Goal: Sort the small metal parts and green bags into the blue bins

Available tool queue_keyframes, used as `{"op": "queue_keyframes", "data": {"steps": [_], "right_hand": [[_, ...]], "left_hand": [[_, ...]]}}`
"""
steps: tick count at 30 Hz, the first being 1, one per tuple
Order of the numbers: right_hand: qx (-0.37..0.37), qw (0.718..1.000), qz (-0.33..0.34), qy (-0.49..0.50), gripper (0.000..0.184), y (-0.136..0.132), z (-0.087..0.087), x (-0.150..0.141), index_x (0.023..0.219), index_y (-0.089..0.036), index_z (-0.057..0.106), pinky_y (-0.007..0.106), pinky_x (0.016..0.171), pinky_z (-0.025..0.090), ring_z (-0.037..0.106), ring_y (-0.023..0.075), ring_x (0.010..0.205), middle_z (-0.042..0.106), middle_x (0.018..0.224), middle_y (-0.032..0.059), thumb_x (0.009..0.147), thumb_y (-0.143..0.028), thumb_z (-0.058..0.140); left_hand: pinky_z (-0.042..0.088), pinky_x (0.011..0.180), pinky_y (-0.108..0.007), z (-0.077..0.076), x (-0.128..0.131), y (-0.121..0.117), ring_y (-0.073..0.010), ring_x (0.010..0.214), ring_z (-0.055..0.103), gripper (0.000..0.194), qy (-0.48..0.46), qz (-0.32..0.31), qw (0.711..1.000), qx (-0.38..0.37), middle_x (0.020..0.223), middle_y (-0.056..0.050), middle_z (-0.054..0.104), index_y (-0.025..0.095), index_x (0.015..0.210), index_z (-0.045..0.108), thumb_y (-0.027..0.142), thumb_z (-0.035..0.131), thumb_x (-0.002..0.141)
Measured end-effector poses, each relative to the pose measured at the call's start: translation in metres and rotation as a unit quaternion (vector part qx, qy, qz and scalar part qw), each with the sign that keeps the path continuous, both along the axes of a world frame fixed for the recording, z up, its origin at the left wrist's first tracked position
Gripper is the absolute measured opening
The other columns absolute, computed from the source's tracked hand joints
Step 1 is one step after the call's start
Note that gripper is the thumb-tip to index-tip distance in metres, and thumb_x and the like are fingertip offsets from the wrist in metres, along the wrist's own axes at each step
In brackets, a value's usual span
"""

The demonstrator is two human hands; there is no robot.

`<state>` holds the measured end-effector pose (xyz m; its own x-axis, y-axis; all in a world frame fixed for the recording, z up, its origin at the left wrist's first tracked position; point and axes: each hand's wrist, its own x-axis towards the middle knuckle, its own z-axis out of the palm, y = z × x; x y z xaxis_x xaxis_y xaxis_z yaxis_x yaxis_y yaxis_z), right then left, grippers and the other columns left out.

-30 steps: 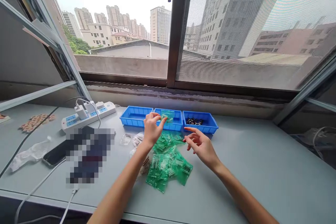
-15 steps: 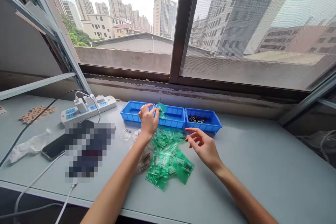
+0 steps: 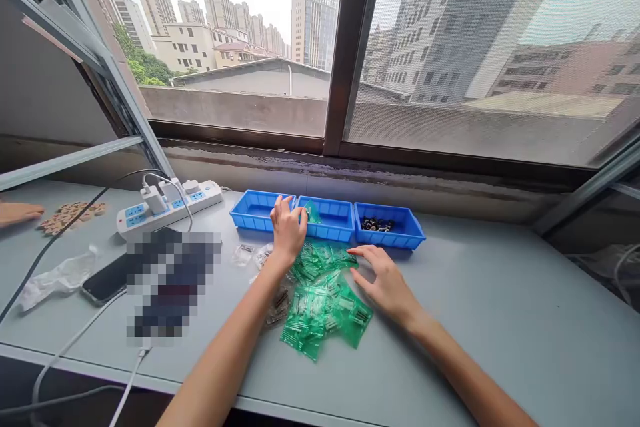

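Three blue trays stand in a row by the window: the left tray [image 3: 253, 210], the middle tray [image 3: 333, 227] and the right tray [image 3: 400, 233] with small dark parts in it. My left hand [image 3: 287, 230] pinches a small green bag [image 3: 313, 212] over the middle tray's left edge. My right hand [image 3: 383, 277] lies flat with fingers spread on the right side of a pile of green bags [image 3: 320, 297] on the grey table. A few clear bags [image 3: 250, 255] lie left of the pile.
A white power strip [image 3: 167, 203] with plugs and cables sits at the left, a phone [image 3: 103, 280] and crumpled plastic [image 3: 55, 279] nearer me. Another person's hand [image 3: 17, 212] shows at the far left edge beside small brown pieces [image 3: 67, 215].
My left hand has lowered the green bag toward the middle tray. My right hand has dropped from the air onto the pile of green bags. Another person's hand has appeared at the left edge.
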<state>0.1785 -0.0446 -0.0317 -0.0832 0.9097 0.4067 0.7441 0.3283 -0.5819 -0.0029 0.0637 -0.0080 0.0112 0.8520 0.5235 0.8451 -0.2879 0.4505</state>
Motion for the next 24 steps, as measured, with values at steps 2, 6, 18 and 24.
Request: {"op": "queue_keyframes", "data": {"steps": [2,6,18,24], "right_hand": [[-0.003,1.0,0.003,-0.006,0.024,0.0,-0.001,0.0,0.102,-0.023,0.061,0.043,0.087,0.047,0.058,0.0245,0.1,0.066,0.105,0.0062,0.081,-0.026,0.049],[-0.004,1.0,0.009,-0.016,0.026,0.001,-0.002,0.001,0.104,-0.023,0.061,0.043,0.089,0.046,0.058,0.0242,0.103,0.065,0.108,0.0068,0.082,-0.025,0.048],[-0.035,0.996,0.041,-0.076,0.024,0.002,-0.005,0.005,0.099,-0.022,0.064,0.047,0.092,0.043,0.053,0.0271,0.116,0.061,0.122,0.0101,0.083,-0.024,0.047],[0.0,0.995,0.063,-0.073,0.031,0.006,-0.011,0.01,0.112,-0.021,0.056,0.044,0.09,0.045,0.058,0.0247,0.106,0.064,0.111,0.0093,0.081,-0.024,0.049]], "left_hand": [[0.031,0.104,-0.045,0.0,0.0,0.0,-0.0302,0.131,0.035,0.032,0.014,-0.006,1.0,0.012,0.131,-0.013,0.051,0.016,0.111,0.062,0.02,0.041,0.086],[0.028,0.105,-0.044,0.0,0.0,-0.001,-0.0274,0.128,0.041,0.032,0.07,-0.07,0.995,0.016,0.125,-0.011,0.057,0.018,0.114,0.059,0.02,0.04,0.087],[0.024,0.106,-0.048,0.002,0.004,-0.011,-0.0292,0.128,0.039,0.028,0.145,-0.111,0.983,-0.02,0.115,-0.01,0.062,0.019,0.087,0.066,0.033,0.041,0.091],[0.038,0.092,-0.037,0.015,0.014,-0.033,-0.0216,0.111,0.05,0.024,0.105,-0.175,0.978,0.052,0.109,-0.007,0.061,0.019,0.092,0.063,0.029,0.042,0.092]]}}
